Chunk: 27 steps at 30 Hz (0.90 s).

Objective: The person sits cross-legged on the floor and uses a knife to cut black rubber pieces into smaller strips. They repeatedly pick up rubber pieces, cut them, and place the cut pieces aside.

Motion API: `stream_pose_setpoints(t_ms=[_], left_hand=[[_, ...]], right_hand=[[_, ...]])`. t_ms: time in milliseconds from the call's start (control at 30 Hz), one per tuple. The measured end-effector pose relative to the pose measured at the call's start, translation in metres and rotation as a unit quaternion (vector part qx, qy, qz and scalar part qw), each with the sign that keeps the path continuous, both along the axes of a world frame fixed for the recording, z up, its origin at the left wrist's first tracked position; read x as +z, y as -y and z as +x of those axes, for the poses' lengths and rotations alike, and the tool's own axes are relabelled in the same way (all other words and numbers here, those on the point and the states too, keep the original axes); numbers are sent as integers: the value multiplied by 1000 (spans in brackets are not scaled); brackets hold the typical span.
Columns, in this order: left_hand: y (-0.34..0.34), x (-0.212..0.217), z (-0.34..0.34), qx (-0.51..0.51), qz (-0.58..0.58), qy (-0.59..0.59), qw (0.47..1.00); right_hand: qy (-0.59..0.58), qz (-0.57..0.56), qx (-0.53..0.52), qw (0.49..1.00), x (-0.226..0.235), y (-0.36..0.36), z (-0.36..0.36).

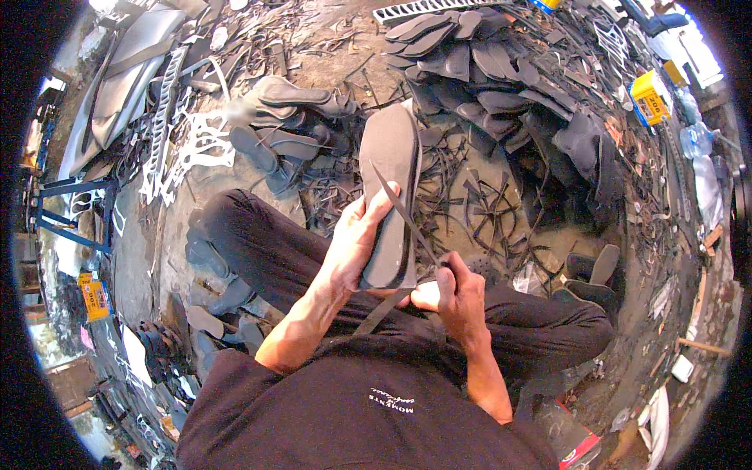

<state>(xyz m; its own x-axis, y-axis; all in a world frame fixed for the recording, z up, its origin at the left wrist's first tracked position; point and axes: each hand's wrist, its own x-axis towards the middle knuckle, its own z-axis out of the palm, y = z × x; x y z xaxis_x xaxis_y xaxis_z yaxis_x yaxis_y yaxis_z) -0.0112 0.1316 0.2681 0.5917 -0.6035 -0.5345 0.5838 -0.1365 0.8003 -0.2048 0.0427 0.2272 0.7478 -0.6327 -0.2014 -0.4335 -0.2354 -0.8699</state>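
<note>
The right hand is closed in a fist around the handle of a long, thin, dark-bladed knife. The blade runs up and to the far left from the fist and lies across the right edge of a dark grey, foot-shaped rubber sole. The left hand is wrapped around the near end of that sole, thumb on its upper face, fingers underneath. The sole stands tilted, its toe pointing far, held above the lap.

Hazards, judged from this position:
- The blade tip lies close to the left thumb. A slip along the sole edge could carry the edge into the thumb or the fingers.
- The sole is supported at one end only. If the grip loosens, the sole may twist and the cut may wander off the outline.
- The knife is held over the thighs in black trousers. A dropped blade would fall onto the legs.

Pose: both forearms enter from the near edge and meet at the centre, wrists bent inward, elbows close to the body.

Surroundings: a pile of dark cut soles lies far right, thin dark rubber trimmings cover the ground, and white cut-out sheet offcuts lie far left.
</note>
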Motion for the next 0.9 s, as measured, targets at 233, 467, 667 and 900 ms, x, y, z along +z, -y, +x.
stream_pose_setpoints(t_ms=[233, 467, 667, 900], left_hand=[[-13, 3, -45, -91, -2, -12, 996], [-36, -37, -39, -45, -58, 20, 997], [-18, -31, 7, 140, -84, 9, 987], [-12, -10, 27, 140, -47, 7, 989]], right_hand=[[153, -118, -107, 975, -40, 67, 61], [155, 223, -45, 961, 19, 36, 59], [114, 103, 29, 988, -2, -2, 52], [74, 44, 1, 996, 10, -28, 19]])
